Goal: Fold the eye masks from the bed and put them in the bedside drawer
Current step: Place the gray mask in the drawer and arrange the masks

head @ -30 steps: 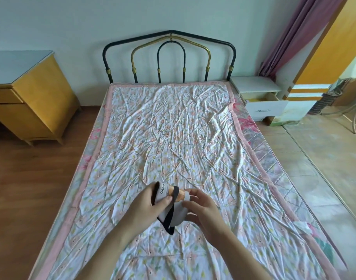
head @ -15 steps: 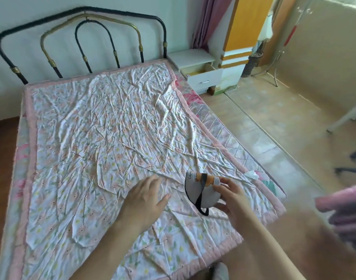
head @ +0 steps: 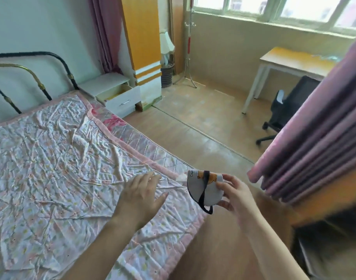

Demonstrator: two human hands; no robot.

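Bedside drawer is standing pulled open in the white bedside cabinet, far side of the room, just right of the bed's head end. A strip of yellowish inner wall is showing; whether anything is lying inside cannot be told from this angle.

Right hand is gripping a folded eye mask between thumb and fingertips, fingers curled around its right edge. The mask is hanging in the air off the bed's near right corner, well apart from the drawer. It is showing a pale half-round face with an orange print and some lettering near the top; a dark strap is crossing it and looping out below.

Left hand is hovering, spread flat and palm down with nothing in it, over the bedsheet near the right edge; whether it is touching the cloth cannot be told.

The sheet is lying heavily creased, pale with a small floral print and a pink border. A quilted mattress edge is showing along the right. A black and brass headboard is standing against the far wall.

Room: tiled floor, pink curtain hanging near right, a desk and black office chair sitting under the far right window, a coat stand in the far corner.
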